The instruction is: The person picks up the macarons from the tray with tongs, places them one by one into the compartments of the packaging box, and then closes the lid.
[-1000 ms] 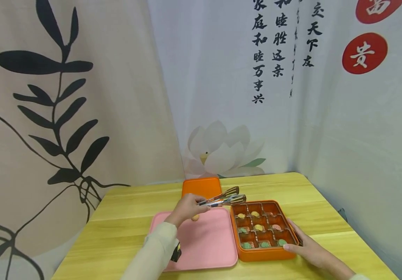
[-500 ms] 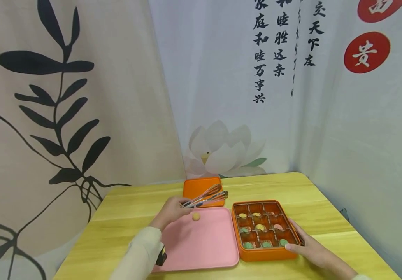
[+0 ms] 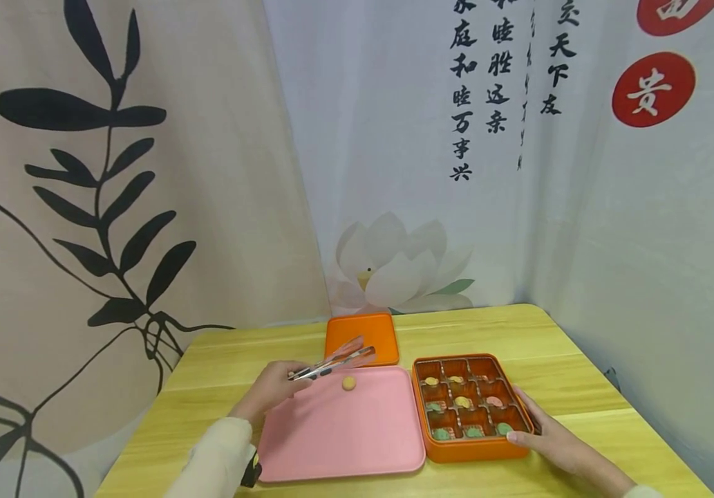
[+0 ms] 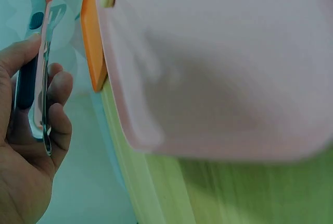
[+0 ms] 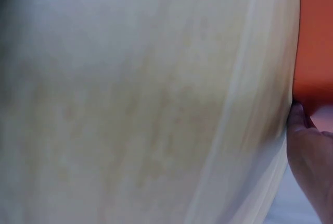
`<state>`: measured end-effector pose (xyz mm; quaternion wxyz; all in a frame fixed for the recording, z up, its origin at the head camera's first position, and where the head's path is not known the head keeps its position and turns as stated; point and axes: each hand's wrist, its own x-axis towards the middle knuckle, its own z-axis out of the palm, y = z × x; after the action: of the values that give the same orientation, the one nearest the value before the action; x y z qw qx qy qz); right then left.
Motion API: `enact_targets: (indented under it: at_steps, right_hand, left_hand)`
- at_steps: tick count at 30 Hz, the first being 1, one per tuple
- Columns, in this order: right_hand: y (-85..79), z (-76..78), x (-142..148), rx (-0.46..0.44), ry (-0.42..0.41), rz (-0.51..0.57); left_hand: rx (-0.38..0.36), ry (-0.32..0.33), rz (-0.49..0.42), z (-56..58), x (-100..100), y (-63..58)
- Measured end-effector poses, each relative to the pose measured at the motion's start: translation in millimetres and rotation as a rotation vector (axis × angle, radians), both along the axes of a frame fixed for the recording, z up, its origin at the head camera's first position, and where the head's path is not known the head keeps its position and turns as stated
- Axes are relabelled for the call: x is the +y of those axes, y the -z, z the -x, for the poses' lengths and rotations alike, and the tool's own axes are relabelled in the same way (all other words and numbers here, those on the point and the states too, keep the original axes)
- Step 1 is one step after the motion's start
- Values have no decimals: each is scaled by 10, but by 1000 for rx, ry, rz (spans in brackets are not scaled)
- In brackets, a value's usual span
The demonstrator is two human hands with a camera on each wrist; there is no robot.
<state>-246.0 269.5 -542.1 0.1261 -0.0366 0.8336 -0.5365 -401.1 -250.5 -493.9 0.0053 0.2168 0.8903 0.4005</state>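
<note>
In the head view my left hand (image 3: 269,391) holds metal serving tongs (image 3: 341,361) over the left rear part of a pink tray (image 3: 350,432). The tongs' slotted ends are apart with nothing between them, as the left wrist view also shows. One small round yellow cookie (image 3: 348,383) lies near the tray's back edge. My right hand (image 3: 558,443) grips the right front corner of an orange box (image 3: 477,453), thumb on the rim and fingers along its side. The box's clear divided insert holds green, yellow and pink cookies (image 3: 463,402) in several compartments.
An orange lid (image 3: 365,339) lies flat behind the tray, close to its back edge. Tray and box stand side by side on a wood-grain table (image 3: 207,387). A printed curtain (image 3: 257,173) hangs behind the table.
My left hand has drawn the tongs leftward, away from the box and across the tray, bringing the yellow cookie into full view. The right hand stays at the box.
</note>
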Motion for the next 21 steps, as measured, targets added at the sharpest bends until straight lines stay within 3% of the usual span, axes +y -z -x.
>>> enact_targets:
  at_steps: [9,15,21]
  right_hand:
    - [18,-5,1,7,16,-4]
    - [26,3,10,11,9,2]
    - [38,19,22,14,3,14]
  left_hand:
    - [6,-81,40,-87,-250,82]
    - [-29,-100,75,-134,-370,151]
    - [17,-101,147,-180,-440,172]
